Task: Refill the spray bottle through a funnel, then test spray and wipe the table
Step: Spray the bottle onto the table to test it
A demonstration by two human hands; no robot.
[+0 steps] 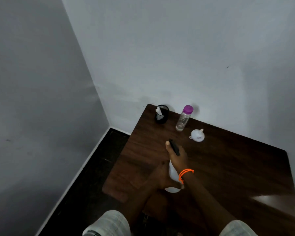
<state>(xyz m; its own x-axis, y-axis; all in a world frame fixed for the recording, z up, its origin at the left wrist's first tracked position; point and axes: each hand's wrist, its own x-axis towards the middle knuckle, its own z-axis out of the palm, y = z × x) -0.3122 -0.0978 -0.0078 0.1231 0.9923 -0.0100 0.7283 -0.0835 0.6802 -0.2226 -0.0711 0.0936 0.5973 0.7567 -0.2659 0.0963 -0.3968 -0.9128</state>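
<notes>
We hold the white spray bottle [172, 174] over the worktop [228, 159], our left grip [162, 178] wrapping its base, our right grip [176, 155] clasping its black head.

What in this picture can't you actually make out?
- Spray bottle: the head view shows only slivers of its white body; the left hand and right hand cover most of it, so its fill level is hidden.
- Its black spray head: blurred, and partly covered by the right hand.
- Purple-capped bottle: label too small to read.
- Black mesh cup: the white thing inside is too small to identify.
</notes>
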